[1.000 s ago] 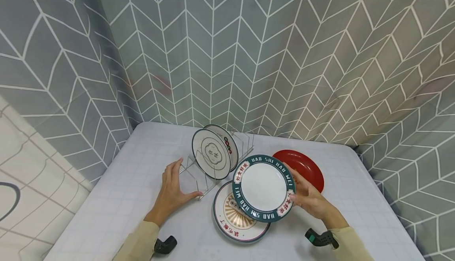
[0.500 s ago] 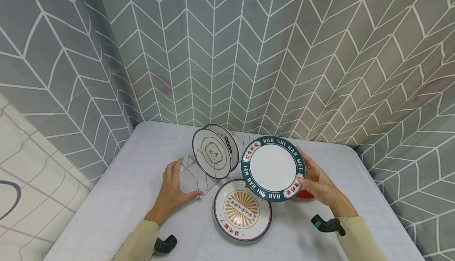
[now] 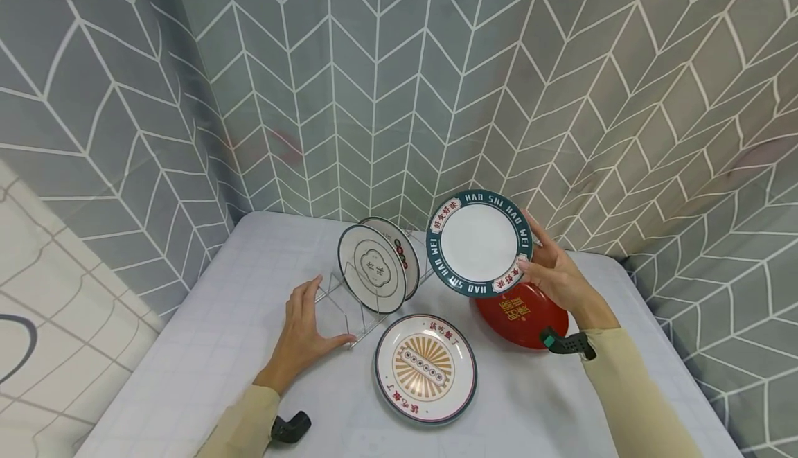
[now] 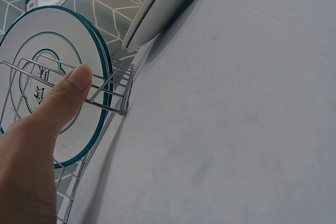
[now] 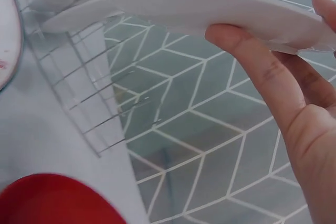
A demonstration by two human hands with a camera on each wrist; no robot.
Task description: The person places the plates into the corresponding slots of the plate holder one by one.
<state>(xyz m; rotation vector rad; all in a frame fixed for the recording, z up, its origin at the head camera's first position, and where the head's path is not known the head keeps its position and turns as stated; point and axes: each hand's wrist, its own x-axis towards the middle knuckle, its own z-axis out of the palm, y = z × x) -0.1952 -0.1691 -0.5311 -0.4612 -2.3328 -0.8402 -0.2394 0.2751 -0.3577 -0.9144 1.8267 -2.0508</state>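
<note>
The left hand point(image 3: 302, 340) grips the near end of the wire rack point(image 3: 368, 331), its thumb against the wires; this looks like steadying the rack. Two white plates stand on edge in the rack, leaning: the front plate point(image 3: 374, 271) and, just behind it, the back plate point(image 3: 406, 247). To the right of the rack's near end, a sunburst plate point(image 3: 426, 369) lies flat on the table point(image 3: 499, 416).

Farther right, the green-rimmed plate point(image 3: 479, 243) is in the air near the rack's far end, face tilted toward the person. The right hand point(image 3: 557, 274) pinches its right edge, thumb on the face and fingers underneath. Below that hand lies a red dish point(image 3: 524, 319).

The step in hand seems to be bringing the green-rimmed plate to the rack. The next move would call for turning it on edge and lowering it between free wires.
</note>
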